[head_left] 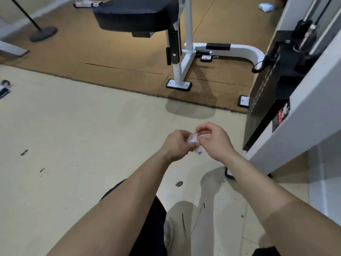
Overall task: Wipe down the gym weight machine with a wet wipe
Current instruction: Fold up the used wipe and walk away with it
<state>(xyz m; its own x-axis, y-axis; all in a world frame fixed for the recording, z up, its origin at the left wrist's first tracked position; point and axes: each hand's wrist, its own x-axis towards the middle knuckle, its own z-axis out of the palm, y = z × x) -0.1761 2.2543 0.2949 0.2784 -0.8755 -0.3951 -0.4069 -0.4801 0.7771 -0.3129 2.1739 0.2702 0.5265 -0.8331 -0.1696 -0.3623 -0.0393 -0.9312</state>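
A small crumpled white wet wipe (194,141) is held between both hands over the pale floor, in front of my body. My left hand (177,144) grips it with curled fingers. My right hand (214,139) pinches its upper edge with thumb and fingertips. The weight machine stands ahead: a black padded seat (136,13) at the top, a white frame (188,45) with a curved base tube, and the black weight stack (265,100) inside a white housing (313,111) on the right.
Brown rubber matting (110,58) lies under the machine, its edge running across the pale floor (73,135). A black round stand base (43,34) sits far left. A wipes packet (265,6) lies on the mat at top right. Small items (4,88) lie at the left edge.
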